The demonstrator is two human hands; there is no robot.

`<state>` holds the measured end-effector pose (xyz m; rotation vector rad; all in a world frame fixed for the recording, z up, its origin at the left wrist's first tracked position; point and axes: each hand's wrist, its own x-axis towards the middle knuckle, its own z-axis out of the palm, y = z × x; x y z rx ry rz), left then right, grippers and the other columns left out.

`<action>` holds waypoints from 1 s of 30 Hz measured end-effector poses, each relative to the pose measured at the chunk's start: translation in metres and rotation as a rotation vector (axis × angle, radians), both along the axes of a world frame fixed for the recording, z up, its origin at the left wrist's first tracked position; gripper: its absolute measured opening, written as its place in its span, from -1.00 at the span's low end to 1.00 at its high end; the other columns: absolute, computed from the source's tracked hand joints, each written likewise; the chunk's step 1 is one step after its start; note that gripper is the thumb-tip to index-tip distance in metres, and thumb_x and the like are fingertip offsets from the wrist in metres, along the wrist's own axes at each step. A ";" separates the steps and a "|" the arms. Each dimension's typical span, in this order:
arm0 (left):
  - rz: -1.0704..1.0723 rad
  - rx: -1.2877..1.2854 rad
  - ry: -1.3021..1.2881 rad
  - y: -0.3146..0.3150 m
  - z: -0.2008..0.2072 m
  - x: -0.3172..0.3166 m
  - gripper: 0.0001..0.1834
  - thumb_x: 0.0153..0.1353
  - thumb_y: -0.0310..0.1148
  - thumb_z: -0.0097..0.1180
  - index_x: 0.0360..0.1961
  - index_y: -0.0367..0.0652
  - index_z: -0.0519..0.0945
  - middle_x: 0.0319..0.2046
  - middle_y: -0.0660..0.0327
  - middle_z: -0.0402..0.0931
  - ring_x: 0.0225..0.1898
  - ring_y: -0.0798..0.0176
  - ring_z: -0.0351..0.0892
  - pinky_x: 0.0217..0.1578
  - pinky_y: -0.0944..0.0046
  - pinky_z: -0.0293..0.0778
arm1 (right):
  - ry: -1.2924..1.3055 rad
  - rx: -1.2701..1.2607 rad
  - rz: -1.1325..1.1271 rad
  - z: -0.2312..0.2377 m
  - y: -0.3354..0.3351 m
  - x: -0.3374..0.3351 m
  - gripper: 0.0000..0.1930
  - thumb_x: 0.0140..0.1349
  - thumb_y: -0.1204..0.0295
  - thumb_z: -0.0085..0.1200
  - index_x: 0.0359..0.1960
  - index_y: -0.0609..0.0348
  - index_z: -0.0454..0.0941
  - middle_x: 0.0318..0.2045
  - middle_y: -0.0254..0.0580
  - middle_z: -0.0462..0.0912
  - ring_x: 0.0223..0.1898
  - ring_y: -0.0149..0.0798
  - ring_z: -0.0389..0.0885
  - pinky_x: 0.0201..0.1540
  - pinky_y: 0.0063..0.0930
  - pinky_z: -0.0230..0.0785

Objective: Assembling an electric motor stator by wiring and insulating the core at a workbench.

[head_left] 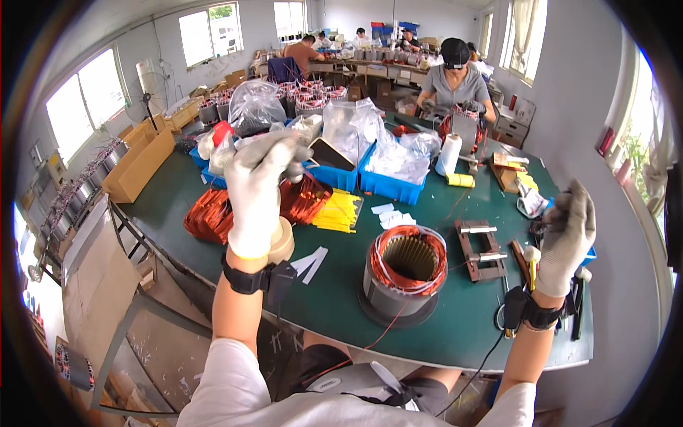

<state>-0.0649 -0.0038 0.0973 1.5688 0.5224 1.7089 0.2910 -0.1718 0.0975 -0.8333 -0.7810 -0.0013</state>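
Note:
Both my hands wear pale work gloves with grey fingers and are raised above the table. My left hand (257, 181) is over the orange-red wire coils, its fingers bent together toward the right; whatever they pinch, if anything, is hidden. My right hand (567, 231) is up over the table's right side, fingers curled, their grip too small to make out. Between them stands a grey motor stator (388, 285) on a dark round base. Red-orange copper windings (379, 267) with white lacing ring its top. A thin red wire (388, 329) runs from it toward my lap.
Wire bundles (209, 217), yellow strips (337, 212) and blue bins (391, 186) of plastic bags lie beyond my left hand. A brown clamp frame (481, 250) and hand tools sit right of the stator. Across the table a person (457, 85) works on another stator.

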 end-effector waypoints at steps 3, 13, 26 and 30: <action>-0.129 -0.073 -0.554 0.047 -0.031 -0.023 -0.81 0.36 -0.36 0.10 -0.14 -0.22 0.66 -0.42 0.26 0.64 -0.51 0.47 0.54 -0.49 0.47 0.48 | 0.249 0.230 0.145 0.008 -0.008 0.044 -0.70 0.39 0.33 0.03 0.02 0.27 0.53 -0.48 -0.37 0.49 -0.53 -0.53 0.40 -0.46 -0.65 0.33; -0.456 0.225 0.995 0.041 -0.094 0.107 -0.24 0.05 -0.15 0.35 0.25 -0.25 0.42 0.20 -0.11 0.42 0.25 0.02 0.39 0.25 0.10 0.28 | -0.337 -0.962 0.433 -0.104 0.068 -0.022 -0.79 0.34 0.43 0.06 -0.13 0.31 0.63 -0.40 -0.37 0.64 -0.46 -0.57 0.47 -0.38 -0.62 0.38; -0.648 0.037 0.616 0.070 -0.040 0.144 -0.78 0.29 -0.39 0.15 -0.10 -0.22 0.69 -0.27 0.19 0.71 -0.23 0.42 0.64 -0.14 0.35 0.54 | -0.034 0.013 -0.025 0.020 -0.037 0.063 -0.72 0.41 0.37 -0.01 0.00 0.30 0.56 -0.29 -0.20 0.61 -0.42 -0.46 0.49 -0.32 -0.58 0.38; -0.583 0.066 0.336 0.077 0.017 0.119 -0.75 0.30 -0.34 0.17 -0.09 -0.24 0.68 -0.28 0.17 0.71 -0.23 0.34 0.68 -0.10 0.33 0.56 | -0.152 -0.454 0.154 -0.020 -0.053 0.031 -0.75 0.38 0.45 -0.03 -0.04 0.36 0.56 -0.30 -0.22 0.64 -0.44 -0.47 0.53 -0.36 -0.61 0.38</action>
